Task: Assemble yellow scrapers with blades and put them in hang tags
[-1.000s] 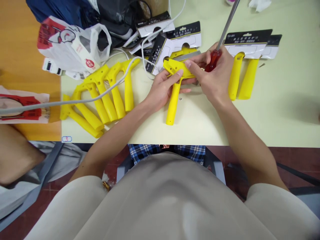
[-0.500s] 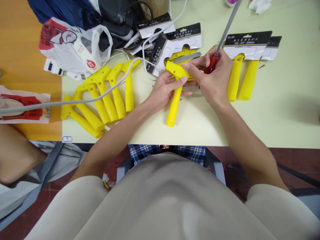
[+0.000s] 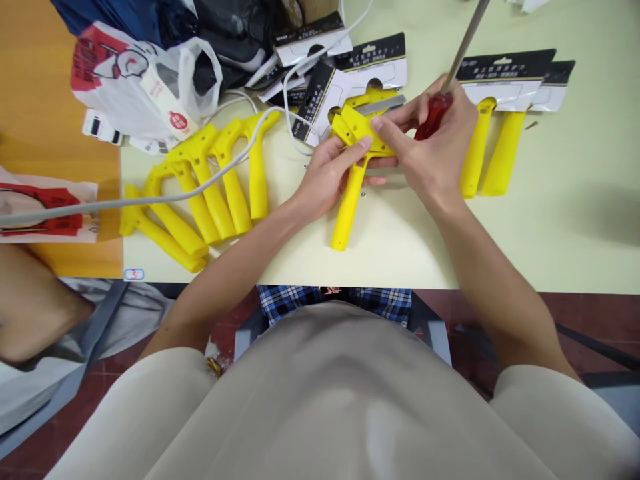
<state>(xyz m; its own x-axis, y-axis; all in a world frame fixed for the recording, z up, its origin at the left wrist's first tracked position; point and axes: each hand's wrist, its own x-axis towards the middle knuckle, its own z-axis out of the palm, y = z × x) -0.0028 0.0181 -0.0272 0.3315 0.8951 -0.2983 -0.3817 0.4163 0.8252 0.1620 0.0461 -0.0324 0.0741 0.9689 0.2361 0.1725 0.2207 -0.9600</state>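
Note:
My left hand (image 3: 333,175) is closed around the neck of a yellow T-shaped scraper (image 3: 349,207), thumb on top, its handle pointing toward me. A yellow top piece on the scraper's head sits askew over the part below. My right hand (image 3: 434,143) grips a screwdriver by its red handle (image 3: 434,117), the metal shaft (image 3: 465,47) pointing up and away. The right thumb and fingertips also touch the right end of the scraper's head. Just behind lies another yellow scraper with a flat metal blade (image 3: 383,105). A small screw or nut (image 3: 363,195) rests beside the handle.
Several yellow scrapers (image 3: 215,193) lie in a row at left, crossed by a grey cable (image 3: 200,193). Carded scrapers (image 3: 473,157) lie at right. Black-and-white cards (image 3: 320,100), a plastic bag (image 3: 120,73) and a black bag (image 3: 230,40) crowd the back. Another person's leg (image 3: 40,307) is at left.
The top piece on the scraper's head has turned askew, showing the part beneath. My right hand, with the screwdriver, has shifted slightly right and tilted. The view has moved a little.

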